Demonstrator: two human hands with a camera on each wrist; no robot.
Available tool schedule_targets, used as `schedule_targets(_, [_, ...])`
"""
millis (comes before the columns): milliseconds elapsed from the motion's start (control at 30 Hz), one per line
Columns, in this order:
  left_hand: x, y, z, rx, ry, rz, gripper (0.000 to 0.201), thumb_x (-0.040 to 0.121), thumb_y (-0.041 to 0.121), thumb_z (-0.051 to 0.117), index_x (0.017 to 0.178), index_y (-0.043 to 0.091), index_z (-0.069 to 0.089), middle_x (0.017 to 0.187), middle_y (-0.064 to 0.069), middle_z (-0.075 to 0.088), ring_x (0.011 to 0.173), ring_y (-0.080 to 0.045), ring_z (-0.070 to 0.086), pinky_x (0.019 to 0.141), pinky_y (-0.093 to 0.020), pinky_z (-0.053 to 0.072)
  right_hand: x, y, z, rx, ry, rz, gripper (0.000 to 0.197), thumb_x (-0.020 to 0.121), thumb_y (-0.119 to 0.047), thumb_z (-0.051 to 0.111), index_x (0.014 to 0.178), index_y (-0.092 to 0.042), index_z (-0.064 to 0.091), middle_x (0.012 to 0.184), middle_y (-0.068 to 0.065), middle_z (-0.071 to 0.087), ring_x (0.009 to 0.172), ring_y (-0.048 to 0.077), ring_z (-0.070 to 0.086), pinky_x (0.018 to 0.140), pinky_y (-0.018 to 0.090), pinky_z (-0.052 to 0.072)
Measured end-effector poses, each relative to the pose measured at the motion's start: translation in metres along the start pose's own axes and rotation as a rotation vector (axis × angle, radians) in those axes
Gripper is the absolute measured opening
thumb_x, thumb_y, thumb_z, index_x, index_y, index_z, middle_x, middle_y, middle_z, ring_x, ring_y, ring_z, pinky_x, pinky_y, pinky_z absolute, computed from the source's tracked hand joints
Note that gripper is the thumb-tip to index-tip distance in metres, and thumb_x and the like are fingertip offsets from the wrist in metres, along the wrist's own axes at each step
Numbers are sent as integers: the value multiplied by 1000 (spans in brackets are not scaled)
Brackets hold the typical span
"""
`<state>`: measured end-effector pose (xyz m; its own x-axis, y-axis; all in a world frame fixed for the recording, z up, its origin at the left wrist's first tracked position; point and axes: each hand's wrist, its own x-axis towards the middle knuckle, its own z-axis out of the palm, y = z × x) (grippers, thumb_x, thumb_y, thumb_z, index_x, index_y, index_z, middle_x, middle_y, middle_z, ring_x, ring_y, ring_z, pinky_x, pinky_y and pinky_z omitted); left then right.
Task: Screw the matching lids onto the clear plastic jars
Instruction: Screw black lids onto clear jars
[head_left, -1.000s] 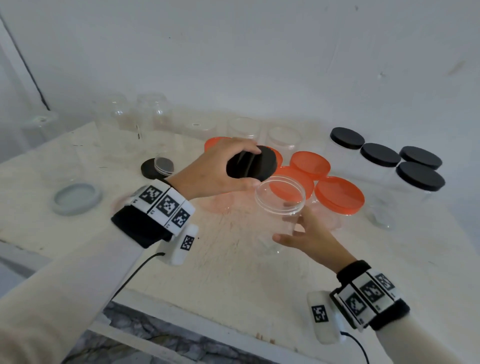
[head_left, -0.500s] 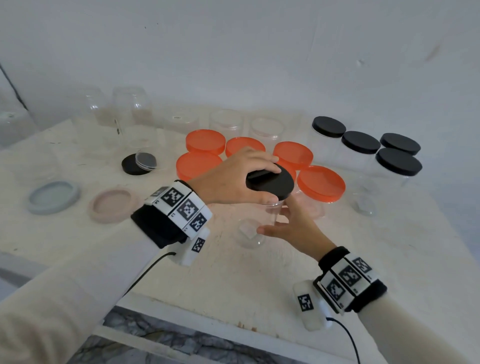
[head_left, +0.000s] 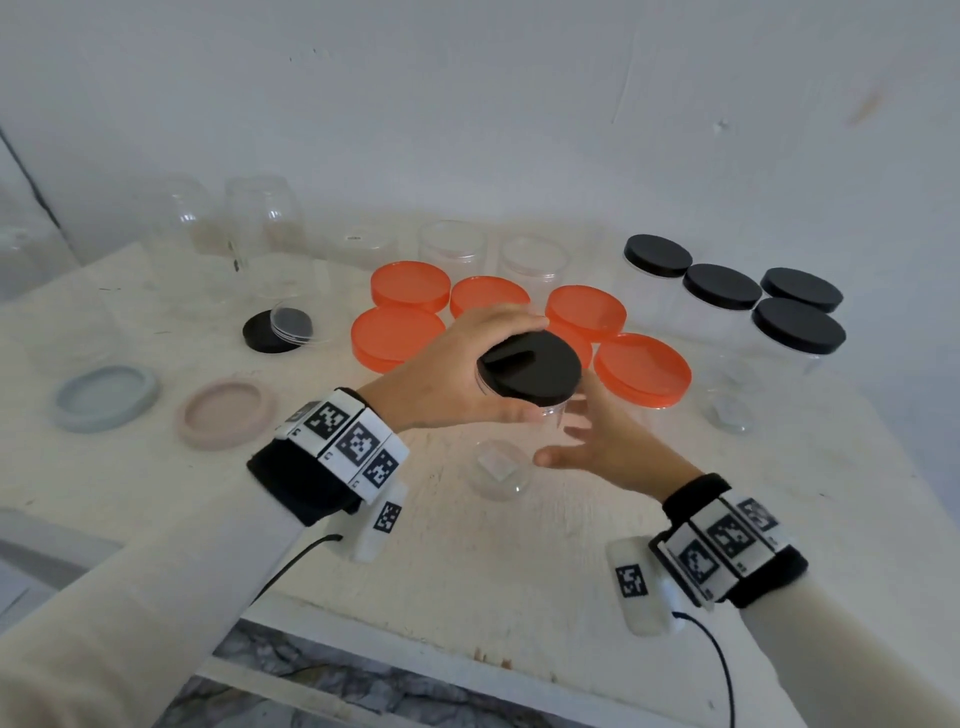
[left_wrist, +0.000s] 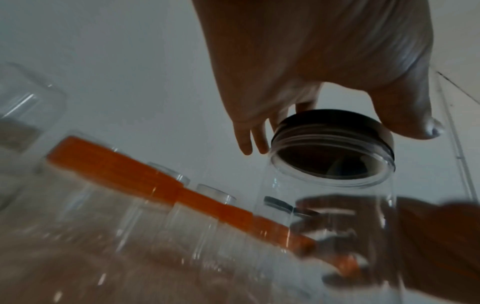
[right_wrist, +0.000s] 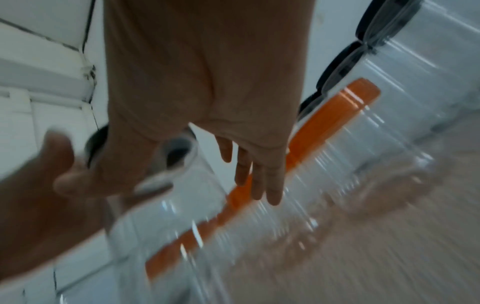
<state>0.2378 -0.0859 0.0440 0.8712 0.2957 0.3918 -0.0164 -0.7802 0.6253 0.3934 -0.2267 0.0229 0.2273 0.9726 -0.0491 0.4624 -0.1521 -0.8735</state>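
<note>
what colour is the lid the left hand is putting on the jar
Black. The lid held by the left hand sits on the clear jar; clearest in the head view.

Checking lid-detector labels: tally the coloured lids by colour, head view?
Orange lids: 6 (one mostly hidden)
Black lids: 6, including the held black lid in the left hand
Grey-blue lid: 1
Pink lid: 1
Total: 14

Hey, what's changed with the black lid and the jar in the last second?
The left hand brought the black lid down from beside the clear jar onto its mouth. The right hand, which gripped the jar, has loosened, fingers now spread beside it. The orange-lidded jars and black-lidded jars stayed put.
</note>
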Motion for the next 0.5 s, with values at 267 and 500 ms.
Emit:
schedule_targets(267, [-22, -11, 36, -407, 111, -282, 112, 51, 50, 80, 143, 24, 21, 140, 12, 39, 128, 3, 37, 107, -26, 34, 7, -83, -38, -409, -135, -133, 90, 66, -42, 77, 141, -31, 29, 140, -11, 38, 127, 5, 39, 108, 29, 34])
schedule_targets(500, [-18, -16, 46, -452, 180, -345, 104, 50, 52, 82, 138, 24, 35, 133, 9, 51, 123, -4, 46, 105, -34, 38, 27, -117, -29, -927, -324, -137, 87, 73, -30, 76, 143, -34, 25, 124, -8, 38, 117, 16, 42, 95, 30, 41])
